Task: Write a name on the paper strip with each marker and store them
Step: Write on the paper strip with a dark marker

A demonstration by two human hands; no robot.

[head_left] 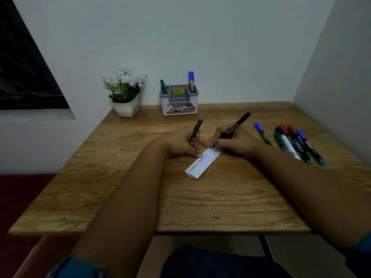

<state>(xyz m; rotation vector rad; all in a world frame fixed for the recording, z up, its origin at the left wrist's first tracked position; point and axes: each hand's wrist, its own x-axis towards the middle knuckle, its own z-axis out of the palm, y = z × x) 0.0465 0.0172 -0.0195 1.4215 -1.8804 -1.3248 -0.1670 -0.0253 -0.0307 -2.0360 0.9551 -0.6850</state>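
- Paper strip: white, lying slantwise near the middle of the wooden table. Two words are written on it, one in green at the near end and one in blue beside it; a single short stroke sits toward the far end.
- Right hand: fingers curled round a black marker with a green end cap pointing up and away. Its tip touches the strip's far end.
- Left hand: thumb and forefinger pinch a black cap, held upright. The remaining fingers are stretched out, their tips pressing on the strip's left edge.
- Organiser: grey and white plastic, several compartments, standing at the table's far edge against the wall. A green marker leans in the left compartment; a blue-capped marker stands upright in the right one. Contents of the middle compartments cannot be made out.
- Loose markers: a cluster near the right edge with green, red and blue caps, lying side by side and touching. One blue-capped marker lies apart, just left of the cluster.
- Flower pot: white, with white flowers, at the far left corner.
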